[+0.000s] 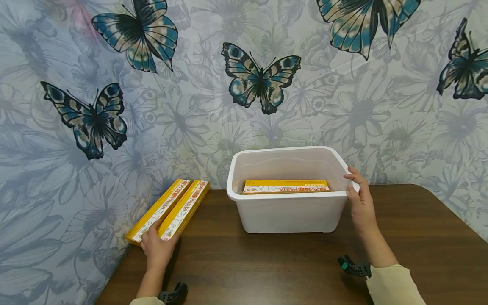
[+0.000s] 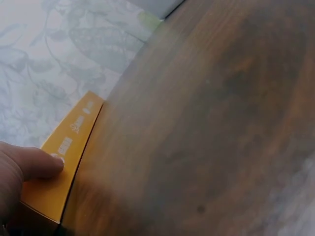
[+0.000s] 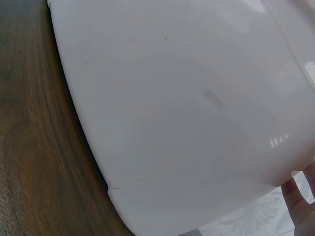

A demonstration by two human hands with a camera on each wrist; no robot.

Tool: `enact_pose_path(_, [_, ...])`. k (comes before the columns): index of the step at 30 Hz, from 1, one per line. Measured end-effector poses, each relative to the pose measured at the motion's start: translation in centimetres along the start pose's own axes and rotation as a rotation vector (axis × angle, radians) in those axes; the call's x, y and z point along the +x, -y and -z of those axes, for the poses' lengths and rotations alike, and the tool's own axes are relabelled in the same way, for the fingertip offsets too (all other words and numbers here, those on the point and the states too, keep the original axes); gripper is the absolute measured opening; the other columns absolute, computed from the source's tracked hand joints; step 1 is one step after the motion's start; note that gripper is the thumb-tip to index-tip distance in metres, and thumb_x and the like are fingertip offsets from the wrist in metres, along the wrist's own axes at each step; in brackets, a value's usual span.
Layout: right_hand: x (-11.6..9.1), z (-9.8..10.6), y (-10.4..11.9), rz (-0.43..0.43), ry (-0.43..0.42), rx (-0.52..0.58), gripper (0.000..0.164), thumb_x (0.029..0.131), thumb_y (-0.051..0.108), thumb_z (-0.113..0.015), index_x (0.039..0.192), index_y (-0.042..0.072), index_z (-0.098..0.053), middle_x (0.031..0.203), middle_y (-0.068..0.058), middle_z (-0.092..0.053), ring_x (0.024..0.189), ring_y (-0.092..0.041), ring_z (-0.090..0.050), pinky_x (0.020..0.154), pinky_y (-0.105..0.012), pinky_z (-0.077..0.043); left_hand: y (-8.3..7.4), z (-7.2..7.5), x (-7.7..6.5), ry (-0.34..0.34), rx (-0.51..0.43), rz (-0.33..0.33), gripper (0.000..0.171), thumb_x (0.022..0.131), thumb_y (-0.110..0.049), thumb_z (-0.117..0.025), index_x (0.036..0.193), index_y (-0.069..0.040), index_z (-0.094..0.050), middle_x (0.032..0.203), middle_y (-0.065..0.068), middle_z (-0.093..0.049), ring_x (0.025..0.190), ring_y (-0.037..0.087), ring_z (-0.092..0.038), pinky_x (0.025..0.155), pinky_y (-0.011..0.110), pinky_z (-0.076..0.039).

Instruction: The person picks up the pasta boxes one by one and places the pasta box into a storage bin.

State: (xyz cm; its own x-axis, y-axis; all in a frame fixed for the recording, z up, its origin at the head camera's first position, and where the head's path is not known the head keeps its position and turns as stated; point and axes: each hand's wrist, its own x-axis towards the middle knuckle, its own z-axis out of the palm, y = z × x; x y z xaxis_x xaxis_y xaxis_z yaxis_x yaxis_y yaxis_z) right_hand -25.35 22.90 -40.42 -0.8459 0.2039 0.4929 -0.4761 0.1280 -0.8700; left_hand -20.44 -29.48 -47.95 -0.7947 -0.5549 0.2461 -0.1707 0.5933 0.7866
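Note:
Two yellow pasta boxes lie side by side at the table's left edge, slanting away from me. My left hand (image 1: 158, 250) grips the near end of the right-hand pasta box (image 1: 184, 209). In the left wrist view, the thumb (image 2: 42, 163) presses on that box's side; the other fingers are mostly hidden. Alongside it lies the left-hand pasta box (image 1: 158, 212). A white plastic bin (image 1: 289, 214) stands on the table, with another yellow pasta box (image 1: 286, 186) inside. My right hand (image 1: 362, 203) holds the bin's rim at its right end, fingers over the edge.
The brown wooden table (image 1: 267, 267) stands against a wall with butterfly wallpaper (image 1: 206, 93). Its left edge runs just beside the boxes. Dark bands (image 1: 354, 267) are on both wrists. How many boxes the bin holds is hidden by its front wall.

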Motion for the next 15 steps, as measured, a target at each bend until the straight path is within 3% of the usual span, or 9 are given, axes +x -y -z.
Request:
enact_pose_path(5, [0.00, -0.03, 0.01, -0.003, 0.003, 0.009, 0.037, 0.104, 0.015, -0.040, 0.137, 0.000, -0.043, 0.162, 0.000, -0.031, 0.152, -0.017, -0.024, 0.120, -0.032, -0.019, -0.10, 0.10, -0.07, -0.004, -0.016, 0.021, 0.080, 0.077, -0.015, -0.079, 0.146, -0.002, -0.040, 0.136, 0.036, -0.034, 0.127, 0.055, -0.028, 0.098, 0.066, -0.027])
enact_pose_path(11, [0.01, 0.00, 0.04, -0.009, 0.004, 0.010, 0.037, 0.104, 0.016, -0.040, 0.137, 0.001, -0.043, 0.163, -0.001, -0.030, 0.152, -0.017, -0.023, 0.120, -0.033, -0.019, -0.58, 0.22, 0.03, -0.079, -0.159, 0.073, 0.088, 0.078, -0.024, -0.084, 0.150, -0.006, -0.035, 0.143, 0.030, -0.040, 0.130, 0.047, -0.041, 0.105, 0.060, -0.034])
enact_pose_path(13, [0.00, 0.02, 0.03, -0.009, 0.003, 0.005, 0.037, 0.104, 0.016, -0.040, 0.137, 0.001, -0.043, 0.163, 0.000, -0.031, 0.152, -0.017, -0.023, 0.120, -0.032, -0.019, -0.79, 0.30, -0.02, -0.104, -0.220, 0.092, 0.091, 0.078, -0.029, -0.085, 0.151, -0.010, -0.033, 0.145, 0.026, -0.042, 0.130, 0.042, -0.044, 0.103, 0.054, -0.038])
enact_pose_path(15, [-0.01, 0.03, 0.01, -0.007, 0.000, 0.002, 0.037, 0.104, 0.016, -0.040, 0.137, 0.000, -0.043, 0.162, 0.001, -0.031, 0.152, -0.017, -0.023, 0.119, -0.032, -0.019, -0.98, 0.40, -0.10, -0.123, -0.291, 0.114, 0.092, 0.078, -0.033, -0.085, 0.151, -0.014, -0.032, 0.146, 0.020, -0.043, 0.128, 0.035, -0.046, 0.098, 0.038, -0.043])
